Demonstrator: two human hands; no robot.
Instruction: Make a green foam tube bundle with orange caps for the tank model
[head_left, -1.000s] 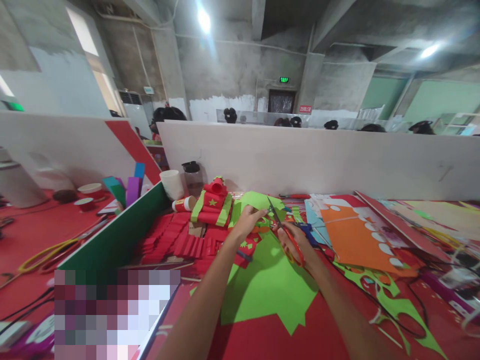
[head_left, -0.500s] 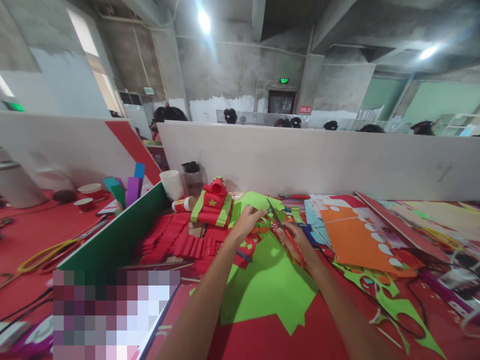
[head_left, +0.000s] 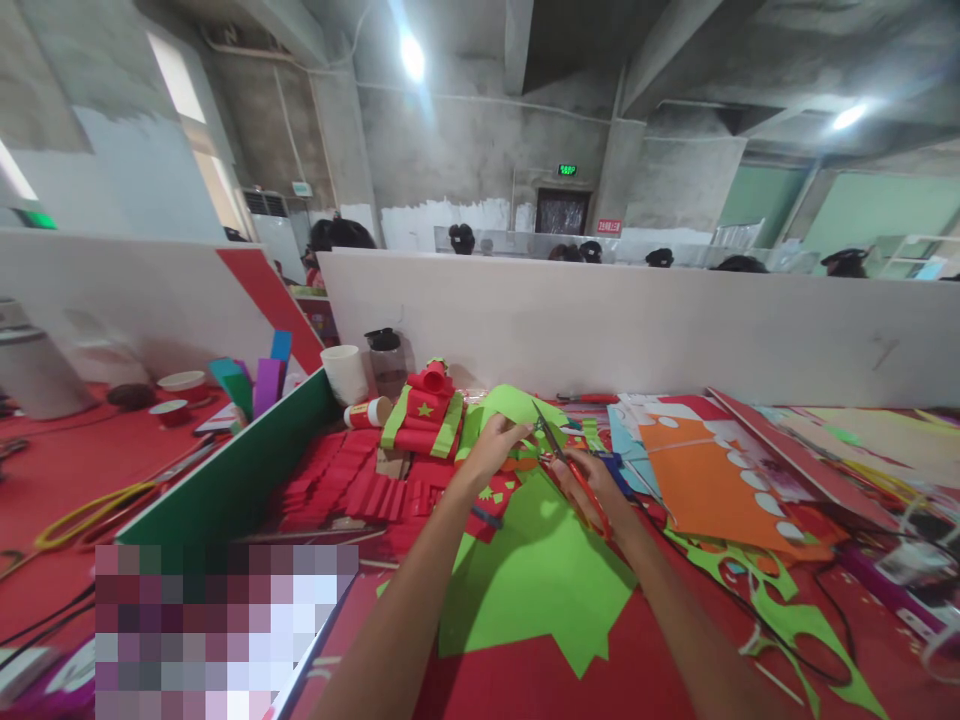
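Note:
My right hand [head_left: 583, 478] is closed around the handles of red-handled scissors [head_left: 596, 502], their dark blades pointing up and to the left. The blades reach beside the fingertips of my left hand [head_left: 496, 446]. That hand is pinched on what looks like a small piece of green paper, mostly hidden by the fingers and blades. Below both hands lies a large bright green paper sheet [head_left: 532, 590] with a jagged lower edge. Small green stars [head_left: 491, 494] rest on red paper beside my left wrist.
A red paper model [head_left: 426, 408] with green strips stands behind many folded red pieces [head_left: 337, 480]. Orange paper [head_left: 697, 480] with cut-outs and green scraps [head_left: 810, 630] lie at right. A green divider [head_left: 225, 480] borders the left; a white partition [head_left: 600, 320] stands behind.
Hands and scissors stay in nearly the same place, with the blades still by my left fingertips. The whole view has shifted very slightly downward in the picture.

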